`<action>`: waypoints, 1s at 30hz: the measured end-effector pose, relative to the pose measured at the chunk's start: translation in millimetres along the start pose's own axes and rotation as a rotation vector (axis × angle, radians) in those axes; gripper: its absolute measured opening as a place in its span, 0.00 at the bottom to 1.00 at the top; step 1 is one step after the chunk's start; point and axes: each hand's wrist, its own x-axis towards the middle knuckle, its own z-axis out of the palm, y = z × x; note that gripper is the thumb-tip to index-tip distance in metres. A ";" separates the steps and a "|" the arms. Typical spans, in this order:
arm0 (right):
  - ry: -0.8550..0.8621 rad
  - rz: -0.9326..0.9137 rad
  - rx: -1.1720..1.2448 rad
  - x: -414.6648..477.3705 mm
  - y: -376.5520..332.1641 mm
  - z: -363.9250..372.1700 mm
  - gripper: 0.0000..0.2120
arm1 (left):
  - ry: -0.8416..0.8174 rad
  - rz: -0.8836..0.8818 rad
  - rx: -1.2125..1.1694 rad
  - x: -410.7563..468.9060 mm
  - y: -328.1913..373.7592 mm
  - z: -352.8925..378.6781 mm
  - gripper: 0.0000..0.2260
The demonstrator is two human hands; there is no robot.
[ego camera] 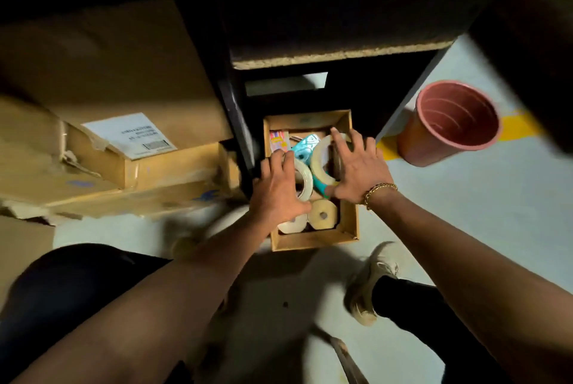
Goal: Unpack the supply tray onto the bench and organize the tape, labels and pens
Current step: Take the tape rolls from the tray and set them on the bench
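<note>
Down low, both hands, left and right, fingers spread over tape rolls inside the tray.

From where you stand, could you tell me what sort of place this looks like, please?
Probably a storeroom or packing area. Cardboard cartons, one bearing a shipping label, sit on a painted concrete floor with a yellow line, beside a bench and a tray of tape rolls.

Both hands spread over tape rolls in cardboard tray on floor; pink bucket beside.
</note>
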 end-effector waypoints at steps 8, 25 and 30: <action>0.213 0.014 0.225 -93.3 -4.4 -129.8 0.57 | 0.263 0.195 -0.069 -76.2 20.3 -139.2 0.56; 0.606 0.076 0.439 -83.6 62.2 -367.9 0.54 | 0.570 0.340 -0.356 -46.2 137.5 -363.3 0.50; 0.444 0.148 0.306 -41.2 85.1 -388.1 0.50 | 0.521 0.256 -0.307 11.9 161.7 -375.6 0.49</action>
